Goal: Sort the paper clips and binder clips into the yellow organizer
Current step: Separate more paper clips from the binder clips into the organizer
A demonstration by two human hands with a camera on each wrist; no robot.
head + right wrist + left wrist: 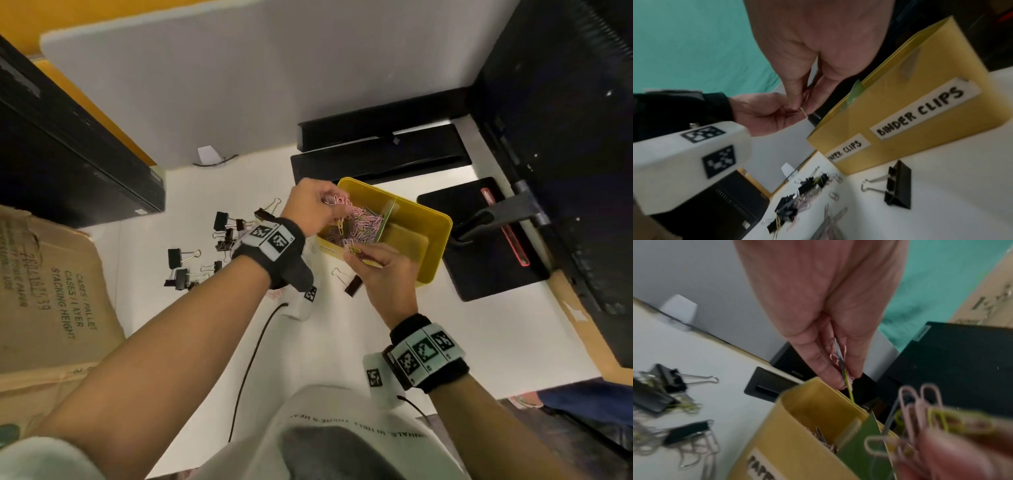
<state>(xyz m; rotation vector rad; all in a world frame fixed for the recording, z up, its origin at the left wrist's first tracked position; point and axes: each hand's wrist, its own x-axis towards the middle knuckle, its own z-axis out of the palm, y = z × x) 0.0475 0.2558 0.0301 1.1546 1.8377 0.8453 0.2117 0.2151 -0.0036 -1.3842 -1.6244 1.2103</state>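
The organizer (435, 240) in front of me is yellow, its divider (387, 219) green, with white labels (925, 107) lettered in black (one reads BINDER CLIPS). Inside it lie pink and yellow paper clips (359, 222) — more of both in my fingers. At nine o'clock from it, black binder clips (178, 258) with silver handles. My wristbands (270, 240) are black — white tags checkered black.

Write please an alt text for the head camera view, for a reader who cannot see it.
Two hands work over a yellow organizer on a white desk: the left hand and the right hand each pinch coloured paper clips above its paper-clip-filled compartment. Black binder clips lie scattered on the desk to the left, one more beside the right hand.
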